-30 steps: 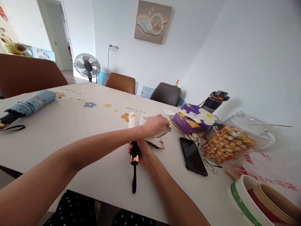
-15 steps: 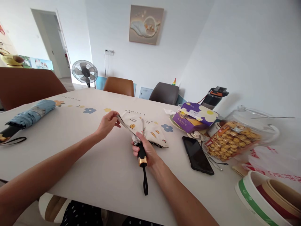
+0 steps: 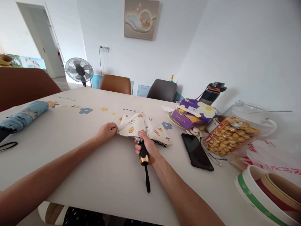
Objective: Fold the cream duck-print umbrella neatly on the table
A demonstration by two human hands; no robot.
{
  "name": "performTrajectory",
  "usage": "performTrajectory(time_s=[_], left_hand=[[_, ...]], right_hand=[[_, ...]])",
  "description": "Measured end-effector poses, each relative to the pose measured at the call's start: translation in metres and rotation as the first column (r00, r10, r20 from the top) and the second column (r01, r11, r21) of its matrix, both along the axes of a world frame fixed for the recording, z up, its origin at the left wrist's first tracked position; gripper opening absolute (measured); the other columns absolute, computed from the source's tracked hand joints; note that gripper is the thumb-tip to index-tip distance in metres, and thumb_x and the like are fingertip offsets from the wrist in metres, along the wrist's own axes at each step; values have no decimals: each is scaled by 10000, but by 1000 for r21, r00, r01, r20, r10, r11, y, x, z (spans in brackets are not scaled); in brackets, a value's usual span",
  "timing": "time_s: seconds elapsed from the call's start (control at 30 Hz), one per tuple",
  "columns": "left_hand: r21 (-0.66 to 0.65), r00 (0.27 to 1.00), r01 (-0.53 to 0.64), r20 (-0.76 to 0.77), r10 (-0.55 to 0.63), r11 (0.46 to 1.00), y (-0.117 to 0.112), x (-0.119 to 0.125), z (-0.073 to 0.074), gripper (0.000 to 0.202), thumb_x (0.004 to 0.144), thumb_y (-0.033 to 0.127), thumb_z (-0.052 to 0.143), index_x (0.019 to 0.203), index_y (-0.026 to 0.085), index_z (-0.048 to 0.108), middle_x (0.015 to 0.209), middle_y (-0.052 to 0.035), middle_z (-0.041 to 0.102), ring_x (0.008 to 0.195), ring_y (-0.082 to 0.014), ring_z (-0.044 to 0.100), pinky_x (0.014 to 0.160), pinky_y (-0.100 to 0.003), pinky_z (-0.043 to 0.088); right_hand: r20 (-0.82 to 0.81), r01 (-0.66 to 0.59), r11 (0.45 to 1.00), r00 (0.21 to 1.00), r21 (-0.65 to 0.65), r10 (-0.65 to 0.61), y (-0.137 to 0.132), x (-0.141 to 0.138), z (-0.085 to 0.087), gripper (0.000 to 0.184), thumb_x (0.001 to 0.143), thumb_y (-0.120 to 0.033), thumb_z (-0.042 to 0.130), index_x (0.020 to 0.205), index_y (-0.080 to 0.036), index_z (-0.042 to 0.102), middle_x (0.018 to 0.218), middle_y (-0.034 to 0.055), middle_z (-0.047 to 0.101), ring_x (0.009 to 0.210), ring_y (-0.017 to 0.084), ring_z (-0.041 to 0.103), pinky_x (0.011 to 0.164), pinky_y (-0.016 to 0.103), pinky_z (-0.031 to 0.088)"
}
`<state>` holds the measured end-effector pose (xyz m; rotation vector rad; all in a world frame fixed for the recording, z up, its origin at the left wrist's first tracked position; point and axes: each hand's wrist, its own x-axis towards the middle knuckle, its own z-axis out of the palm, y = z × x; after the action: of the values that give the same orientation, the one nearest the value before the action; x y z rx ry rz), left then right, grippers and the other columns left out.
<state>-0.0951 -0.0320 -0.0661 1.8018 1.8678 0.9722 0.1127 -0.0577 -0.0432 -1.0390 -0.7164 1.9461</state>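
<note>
Within both hands (image 3: 107, 131) (image 3: 150, 148), printed umbrella (image 3: 134, 126)

Black phone (image 3: 197, 152) near a clear snack jar (image 3: 231, 138), purple box (image 3: 188, 120) beyond, fan (image 3: 80, 70) between brown chairs (image 3: 115, 84).

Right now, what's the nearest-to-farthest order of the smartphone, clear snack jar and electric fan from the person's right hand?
From the right hand, in the head view:
1. Smartphone, to its right.
2. Clear snack jar, farther right, past the smartphone.
3. Electric fan, off to the left, beyond the table.
</note>
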Motion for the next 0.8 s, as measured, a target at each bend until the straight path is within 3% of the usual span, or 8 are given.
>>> performTrajectory(time_s=[0.1, 0.2, 0.3, 0.43, 0.5, 0.57, 0.63, 0.8], left_hand=[[48, 999, -12, -51, 14, 999, 2, -1, -5, 270, 660, 144, 375, 703, 232, 626, 855, -1, 643, 837, -193, 567, 729, -299, 424], [178, 997, -47, 66, 36, 983, -1, 4, -4, 299, 700, 144, 358, 792, 230, 629, 949, -2, 633, 913, -176, 561, 808, -294, 422], [238, 976, -52, 217, -1, 970, -8, 21, 4, 256, 738, 180, 372, 823, 208, 612, 920, -11, 635, 857, -157, 580, 784, -279, 441], [139, 952, 95, 275, -131, 986, -16, 57, 19, 261, 784, 306, 441, 972, 217, 599, 1057, -23, 610, 923, -167, 571, 817, -286, 439], [32, 944, 133, 302, -136, 991, -14, 73, 24, 303, 784, 396, 475, 1006, 217, 576, 1082, -41, 598, 944, -190, 565, 809, -309, 448], [-77, 915, 135, 391, -95, 988, -6, 86, 28, 333, 760, 460, 513, 953, 194, 566, 980, -64, 623, 882, -211, 583, 738, -324, 475], [-152, 825, 157, 564, -45, 976, 6, 94, 31, 339, 736, 468, 554, 901, 171, 556, 870, -80, 638, 809, -221, 605, 674, -325, 497], [-216, 412, 347, 909, 58, 913, 30, 100, 41, 360, 703, 409, 604, 926, 129, 564, 797, -122, 659, 756, -248, 640, 696, -362, 532]], right_hand=[[10, 0, 1000, 1000, -3, 0, -1, 0, 1, 231, 784, -348, 556, 688, -161, 460, 591, -34, 469, 347, 44, 365, 305, 200, 335], [13, 14, 1000, 1000, 2, -14, -1, -1, 0, 224, 774, -337, 566, 684, -158, 464, 587, -34, 473, 346, 46, 373, 300, 201, 338], [37, 34, 999, 999, 5, -34, -1, -3, -2, 224, 757, -338, 579, 683, -157, 470, 575, -32, 486, 344, 53, 386, 294, 206, 349], [109, 25, 999, 994, 22, -27, -4, -5, -3, 243, 727, -364, 597, 671, -151, 496, 511, -23, 495, 334, 69, 409, 298, 214, 375], [166, -11, 998, 986, 54, 2, -6, -6, -3, 237, 713, -372, 607, 683, -156, 512, 438, -31, 473, 311, 84, 404, 299, 222, 381], [232, -31, 997, 973, 72, 13, -9, -7, -1, 224, 699, -359, 617, 680, -165, 507, 379, -35, 451, 288, 96, 391, 294, 230, 382], [273, -44, 996, 962, 75, 22, -11, -6, 1, 219, 695, -343, 616, 654, -174, 482, 354, -29, 449, 276, 105, 391, 289, 235, 379], [213, -149, 980, 970, 132, 119, -14, -1, 7, 256, 739, -372, 549, 604, -168, 471, 363, -15, 475, 287, 102, 423, 311, 215, 386]])
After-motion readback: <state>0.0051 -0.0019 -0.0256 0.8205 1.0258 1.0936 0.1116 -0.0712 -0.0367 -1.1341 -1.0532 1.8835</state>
